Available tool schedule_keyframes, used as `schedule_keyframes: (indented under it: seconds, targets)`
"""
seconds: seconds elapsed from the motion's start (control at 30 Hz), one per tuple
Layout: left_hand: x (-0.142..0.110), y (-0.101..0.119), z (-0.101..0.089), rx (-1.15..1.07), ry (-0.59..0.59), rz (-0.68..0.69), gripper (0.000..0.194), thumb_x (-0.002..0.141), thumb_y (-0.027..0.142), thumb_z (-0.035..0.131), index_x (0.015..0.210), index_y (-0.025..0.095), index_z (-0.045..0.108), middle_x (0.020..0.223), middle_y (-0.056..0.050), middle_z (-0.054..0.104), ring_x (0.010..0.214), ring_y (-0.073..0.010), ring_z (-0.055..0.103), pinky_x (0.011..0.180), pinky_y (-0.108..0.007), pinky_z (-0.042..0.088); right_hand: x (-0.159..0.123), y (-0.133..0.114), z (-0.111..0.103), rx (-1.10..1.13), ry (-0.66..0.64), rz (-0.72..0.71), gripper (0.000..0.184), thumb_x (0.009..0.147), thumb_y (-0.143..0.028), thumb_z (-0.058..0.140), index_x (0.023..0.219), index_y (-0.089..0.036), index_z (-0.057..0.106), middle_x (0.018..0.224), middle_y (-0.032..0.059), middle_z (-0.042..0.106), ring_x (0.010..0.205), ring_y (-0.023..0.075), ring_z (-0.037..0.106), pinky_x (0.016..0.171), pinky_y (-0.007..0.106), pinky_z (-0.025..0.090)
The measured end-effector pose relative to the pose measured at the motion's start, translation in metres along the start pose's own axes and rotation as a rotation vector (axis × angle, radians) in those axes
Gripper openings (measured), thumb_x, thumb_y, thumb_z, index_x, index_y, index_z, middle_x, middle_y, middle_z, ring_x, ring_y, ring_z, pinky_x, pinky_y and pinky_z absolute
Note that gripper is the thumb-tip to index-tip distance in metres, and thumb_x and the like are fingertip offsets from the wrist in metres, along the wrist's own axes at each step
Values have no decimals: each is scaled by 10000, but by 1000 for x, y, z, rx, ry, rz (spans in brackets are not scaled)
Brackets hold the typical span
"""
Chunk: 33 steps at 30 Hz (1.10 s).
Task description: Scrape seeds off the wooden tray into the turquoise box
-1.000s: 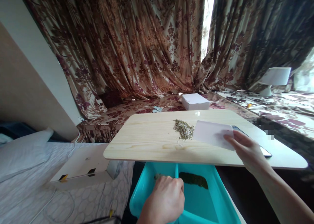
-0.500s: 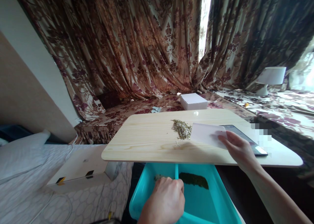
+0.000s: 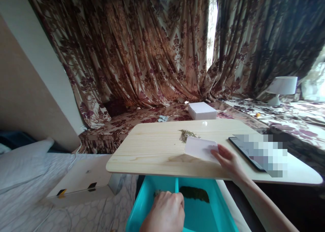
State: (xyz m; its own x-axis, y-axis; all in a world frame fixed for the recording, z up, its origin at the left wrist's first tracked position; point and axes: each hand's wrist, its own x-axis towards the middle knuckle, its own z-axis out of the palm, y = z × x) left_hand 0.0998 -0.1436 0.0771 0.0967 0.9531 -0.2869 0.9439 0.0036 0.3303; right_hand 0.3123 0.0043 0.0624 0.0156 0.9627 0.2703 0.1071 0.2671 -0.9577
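My right hand point(image 3: 227, 161) pinches a thin white card point(image 3: 201, 148) by its right end, low over the wooden table board. The card's left end meets the near side of a pile of small green and pale grains point(image 3: 186, 135) and hides part of it. Below the board's front edge is a turquoise divided bin point(image 3: 200, 216). My left hand point(image 3: 166, 210) is closed at the bin's divider, its fingertips hidden beneath the knuckles. Dark green grains point(image 3: 194, 193) lie in the bin's right compartment; a few pale grains point(image 3: 157, 193) show in the left one.
On the right of the table board point(image 3: 142, 150) lies a dark tablet point(image 3: 246, 154), partly blurred out. Behind the board are a white box point(image 3: 202, 110) and a grey cloth point(image 3: 163, 118). A large pale box point(image 3: 81, 177) rests on the bed; a lamp point(image 3: 283, 86) stands far right.
My right hand has brought the card left and nearer to me, over the near part of the pile. My left hand stays at the bin's divider. The whole view has shifted slightly.
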Motion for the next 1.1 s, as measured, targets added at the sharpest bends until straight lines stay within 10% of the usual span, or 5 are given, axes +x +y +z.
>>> schedule_keyframes:
  seconds: [1.1]
  targets:
    - [-5,-9,-4,-32,4,-44,330,874,175,339,935,244,655,997,-39,667,999,-226,570,896,-334,401,-20,-2,-19,-64,-3,92,339,611,-505,726,807,-229,750,849,76,767,844,302,697,683,352,573]
